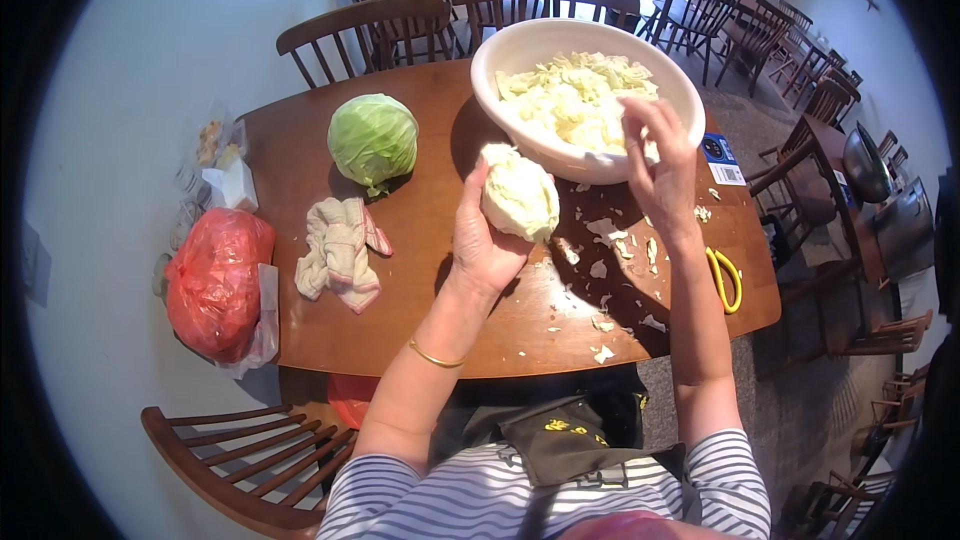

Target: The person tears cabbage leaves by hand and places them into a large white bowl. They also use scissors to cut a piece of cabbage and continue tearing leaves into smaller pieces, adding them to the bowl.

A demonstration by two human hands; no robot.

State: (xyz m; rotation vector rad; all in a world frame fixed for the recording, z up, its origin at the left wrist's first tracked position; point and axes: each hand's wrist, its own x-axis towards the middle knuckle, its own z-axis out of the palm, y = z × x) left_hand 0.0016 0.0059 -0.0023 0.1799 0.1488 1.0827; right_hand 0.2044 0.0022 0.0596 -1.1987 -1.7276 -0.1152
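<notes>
My left hand (pixel 487 240) is wrapped round a pale, peeled cabbage heart (pixel 520 196), held up above the middle of the wooden table (pixel 420 335). Over the near right rim of a large white bowl (pixel 560 157), my right hand (pixel 662 165) hovers with its fingers bent and apart; I see nothing in it. Torn cabbage leaves (pixel 575 90) fill much of the bowl. A whole green cabbage (pixel 372 140) sits to the left of my left hand. Small cabbage scraps (pixel 604 232) lie scattered on the table between and below my hands.
A pair of crumpled work gloves (pixel 340 252) lies left of centre. A full red plastic bag (pixel 218 280) stands at the left edge. Yellow-handled scissors (pixel 727 282) rest near the right edge. Wooden chairs (pixel 545 0) stand behind the table; another chair (pixel 240 470) is at lower left.
</notes>
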